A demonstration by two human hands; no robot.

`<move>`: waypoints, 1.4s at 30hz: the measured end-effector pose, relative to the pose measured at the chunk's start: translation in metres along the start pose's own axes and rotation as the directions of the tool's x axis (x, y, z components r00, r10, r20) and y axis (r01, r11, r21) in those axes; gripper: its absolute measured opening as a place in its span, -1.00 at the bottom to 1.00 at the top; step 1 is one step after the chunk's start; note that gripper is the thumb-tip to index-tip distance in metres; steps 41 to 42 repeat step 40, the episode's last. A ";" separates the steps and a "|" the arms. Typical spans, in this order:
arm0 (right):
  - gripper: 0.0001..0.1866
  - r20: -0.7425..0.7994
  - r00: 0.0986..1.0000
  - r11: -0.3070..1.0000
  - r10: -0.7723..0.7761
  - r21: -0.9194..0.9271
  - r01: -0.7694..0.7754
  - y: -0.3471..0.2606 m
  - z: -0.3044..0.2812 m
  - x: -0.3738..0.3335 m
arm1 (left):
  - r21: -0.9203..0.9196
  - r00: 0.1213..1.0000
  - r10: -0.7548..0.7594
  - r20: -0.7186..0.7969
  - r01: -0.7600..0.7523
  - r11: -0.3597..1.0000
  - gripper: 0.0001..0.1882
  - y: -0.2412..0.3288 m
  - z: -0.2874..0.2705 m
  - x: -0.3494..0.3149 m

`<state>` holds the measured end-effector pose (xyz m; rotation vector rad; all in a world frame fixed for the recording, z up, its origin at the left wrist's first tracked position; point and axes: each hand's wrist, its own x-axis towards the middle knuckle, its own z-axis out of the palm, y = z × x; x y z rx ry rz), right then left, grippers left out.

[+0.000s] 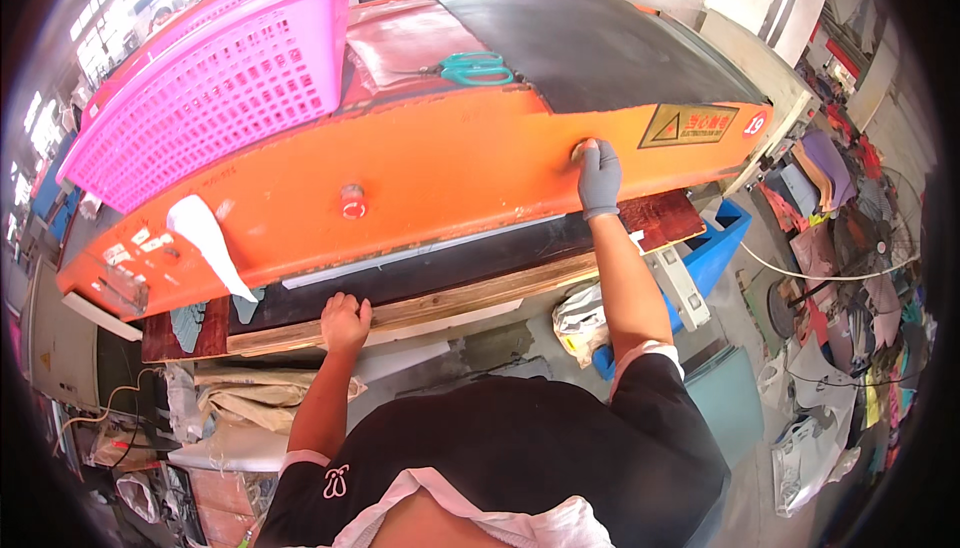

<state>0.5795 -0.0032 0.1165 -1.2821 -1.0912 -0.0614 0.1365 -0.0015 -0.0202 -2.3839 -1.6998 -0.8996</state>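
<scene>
A long orange machine point(450, 168) stands across in front of me. My right hand point(600, 176), in a grey glove, is closed at a small round knob point(577, 152) on its front panel; the fingers cover part of the knob. My bare left hand point(345, 323) rests on the front edge of a layered wooden board point(450, 306) below the panel, fingers apart. On that board lies a black sheet point(420, 283), with a pale strip along its back edge under the machine. A red push button point(353, 202) sits on the panel between my hands.
On top of the machine are a pink plastic basket point(215, 88), teal-handled scissors point(475, 69) and a dark sheet point(590, 43). A white piece point(205, 238) hangs on the left front. A blue bin point(715, 248) stands right; scrap piles point(830, 318) and a fan point(880, 246) lie beyond it.
</scene>
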 end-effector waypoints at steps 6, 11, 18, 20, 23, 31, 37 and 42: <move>-0.77 0.301 0.924 0.970 0.234 -0.143 -0.199 0.075 0.012 -0.060 | 0.088 1.000 0.018 0.012 -0.019 0.996 -0.81 0.006 0.058 0.046; -0.79 0.577 0.808 0.896 -0.114 -0.292 0.334 0.093 0.032 -0.108 | 0.043 0.994 0.084 -0.068 -0.081 0.996 -0.82 0.009 0.055 0.043; -0.75 0.650 0.744 0.821 -0.153 -0.335 0.462 0.097 0.023 -0.118 | 0.033 0.994 0.073 -0.077 -0.070 0.997 -0.81 0.014 0.060 0.038; -0.75 0.638 0.753 0.800 -0.161 -0.362 0.478 0.092 0.028 -0.124 | 0.006 0.999 0.014 -0.031 -0.014 1.000 -0.79 0.008 0.053 0.037; -0.70 0.681 0.723 0.732 -0.117 -0.432 0.526 0.093 0.034 -0.119 | -0.058 1.000 -0.005 0.004 0.005 0.998 -0.76 0.001 0.050 0.044; -0.72 0.656 0.749 0.792 -0.091 -0.408 0.454 0.100 0.010 -0.152 | -0.080 0.998 -0.018 0.060 0.023 0.997 -0.76 0.014 0.053 0.003; -0.78 0.555 0.822 0.811 -0.125 -0.420 0.407 0.054 -0.063 -0.207 | -0.031 0.996 0.040 0.082 -0.037 0.999 -0.77 0.055 0.014 -0.074; -0.78 0.536 0.844 0.888 0.032 -0.403 0.222 0.029 -0.088 -0.232 | -0.062 0.997 0.046 0.060 -0.042 0.997 -0.76 0.074 -0.007 -0.120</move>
